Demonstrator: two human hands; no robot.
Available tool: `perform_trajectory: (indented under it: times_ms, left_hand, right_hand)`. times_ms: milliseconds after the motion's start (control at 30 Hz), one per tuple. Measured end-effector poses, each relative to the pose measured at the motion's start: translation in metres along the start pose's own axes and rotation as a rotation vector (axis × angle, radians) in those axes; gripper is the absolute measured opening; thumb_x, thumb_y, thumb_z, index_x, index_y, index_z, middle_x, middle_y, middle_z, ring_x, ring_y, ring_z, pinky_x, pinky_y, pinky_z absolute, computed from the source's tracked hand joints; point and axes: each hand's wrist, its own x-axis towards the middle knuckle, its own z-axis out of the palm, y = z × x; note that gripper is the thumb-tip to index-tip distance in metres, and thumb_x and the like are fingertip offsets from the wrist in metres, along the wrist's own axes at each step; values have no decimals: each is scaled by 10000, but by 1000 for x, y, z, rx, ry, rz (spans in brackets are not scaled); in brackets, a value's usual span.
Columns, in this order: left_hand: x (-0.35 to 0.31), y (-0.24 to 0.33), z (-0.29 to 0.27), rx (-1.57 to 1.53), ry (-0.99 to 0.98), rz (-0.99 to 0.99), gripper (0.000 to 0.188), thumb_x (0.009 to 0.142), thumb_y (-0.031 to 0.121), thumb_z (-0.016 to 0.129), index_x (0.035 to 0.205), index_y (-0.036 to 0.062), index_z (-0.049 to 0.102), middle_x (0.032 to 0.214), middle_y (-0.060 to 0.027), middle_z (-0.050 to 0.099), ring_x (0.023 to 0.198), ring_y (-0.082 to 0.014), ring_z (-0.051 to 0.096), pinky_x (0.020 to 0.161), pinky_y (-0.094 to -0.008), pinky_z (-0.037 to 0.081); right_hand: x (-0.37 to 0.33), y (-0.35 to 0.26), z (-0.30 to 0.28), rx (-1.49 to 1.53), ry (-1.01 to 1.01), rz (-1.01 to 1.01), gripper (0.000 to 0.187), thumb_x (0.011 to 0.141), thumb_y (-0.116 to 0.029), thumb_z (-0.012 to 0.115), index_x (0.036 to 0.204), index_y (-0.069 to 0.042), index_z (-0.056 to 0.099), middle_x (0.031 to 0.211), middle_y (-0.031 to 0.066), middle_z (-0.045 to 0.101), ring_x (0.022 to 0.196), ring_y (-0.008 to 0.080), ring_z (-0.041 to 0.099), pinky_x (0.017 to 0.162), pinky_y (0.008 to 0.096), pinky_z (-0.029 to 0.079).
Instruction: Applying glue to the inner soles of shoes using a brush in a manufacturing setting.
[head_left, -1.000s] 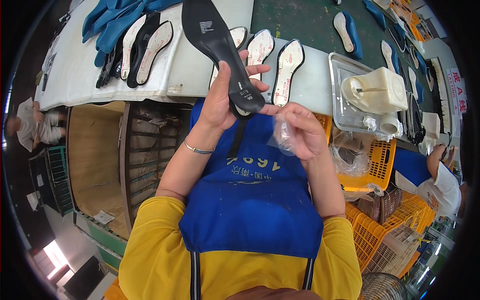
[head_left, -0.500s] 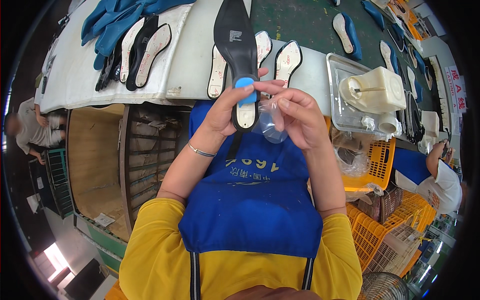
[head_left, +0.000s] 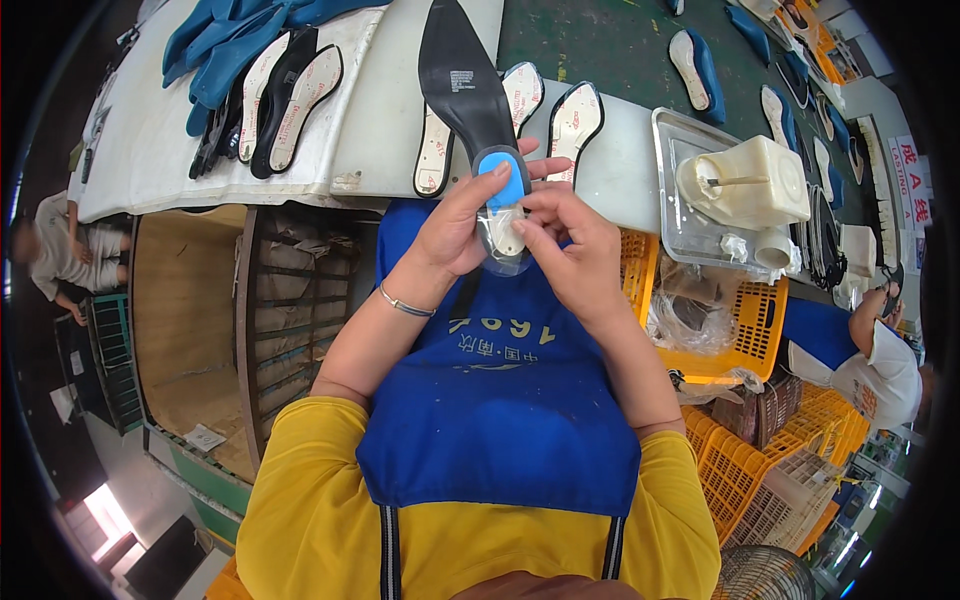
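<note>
My left hand (head_left: 452,225) grips the heel part of a black, pointed insole (head_left: 462,85), whose toe points away from me. A blue pad (head_left: 510,188) with a dark grey rim lies on the insole near my left thumb. Clear plastic film (head_left: 508,266) overlaps the white heel end. The fingertips of my right hand (head_left: 575,235) pinch at the film beside the heel, below the pad; the exact grip is partly hidden. Just beyond my hands, white-faced insoles with black edges (head_left: 575,125) lie on the white table.
At the left are more insoles (head_left: 305,110) and blue pieces (head_left: 225,75). On the right, a metal tray (head_left: 665,190) bears a cream plastic container (head_left: 750,180). Yellow crates (head_left: 760,325) stand below it. A wooden bin (head_left: 190,330) is at the lower left. Two people are at the sides.
The clear film has moved left from beside the insole to over its heel end. My right hand has shifted left with it, and more of the blue pad shows.
</note>
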Motion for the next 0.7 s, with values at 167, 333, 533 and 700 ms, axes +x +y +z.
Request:
perform_trajectory:
  times_ms: [167,333,533,700]
  left_hand:
    - [-1,-2,0,94,-26,-22,660,979,340,497,1474,-12,238,1476,-239,358,1309,-307,455,1090,-423,386]
    - [-2,-5,3,69,-22,-23,684,982,357,502,1482,-21,228,1504,-217,333,1327,-300,436,1094,-414,376]
    - [-5,-12,6,176,-61,-13,790,946,469,536,1484,-28,238,1505,-212,340,1333,-300,427,1105,-404,353]
    - [-14,-4,2,366,38,-79,903,911,654,471,1476,-21,271,1394,-159,482,1272,-238,482,1095,-388,353]
  right_hand:
    - [-2,8,0,-150,79,-124,236,757,-61,757,914,-46,582,751,55,617,554,134,557,515,261,444]
    - [-2,3,3,-154,166,-61,272,754,-63,755,957,-41,576,748,42,611,594,107,560,544,243,446]
    - [-4,28,-4,557,-154,405,180,844,-17,663,1007,-31,588,880,12,643,773,40,584,710,200,456]
    - [-7,36,-6,731,-24,387,149,845,-17,669,966,-34,584,828,-6,643,729,19,577,653,168,435]
